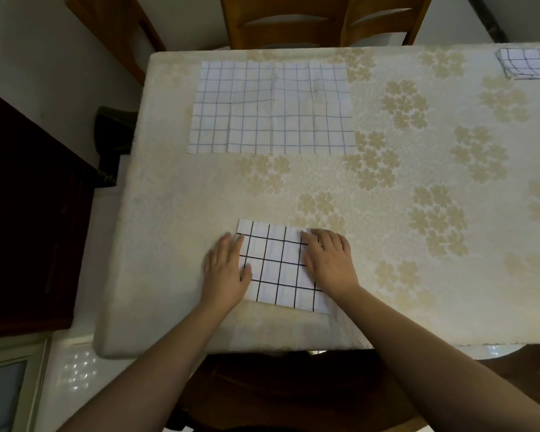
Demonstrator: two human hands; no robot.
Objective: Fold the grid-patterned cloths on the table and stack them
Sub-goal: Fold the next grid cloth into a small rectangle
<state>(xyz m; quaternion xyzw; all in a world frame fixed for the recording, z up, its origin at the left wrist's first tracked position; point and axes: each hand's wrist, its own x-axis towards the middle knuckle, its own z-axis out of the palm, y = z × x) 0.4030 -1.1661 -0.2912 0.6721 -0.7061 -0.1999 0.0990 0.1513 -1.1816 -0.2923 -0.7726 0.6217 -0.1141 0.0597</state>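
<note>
A folded white cloth with a black grid [278, 263] lies near the table's front edge. My left hand [226, 272] rests flat on its left edge, fingers together and stretched out. My right hand [329, 260] lies flat on its right side, covering that edge. Neither hand grips the cloth. A larger grid cloth [272, 107] lies spread out flat at the far left of the table, with fold creases in it. A small stack of folded grid cloths [527, 62] sits at the far right corner, partly cut off by the frame.
The table [418, 275] wears a cream cloth with a beige flower pattern. A wooden chair [318, 23] stands behind the far edge. Dark furniture [28, 213] stands to the left, beside a dark bag [114, 132] on the floor.
</note>
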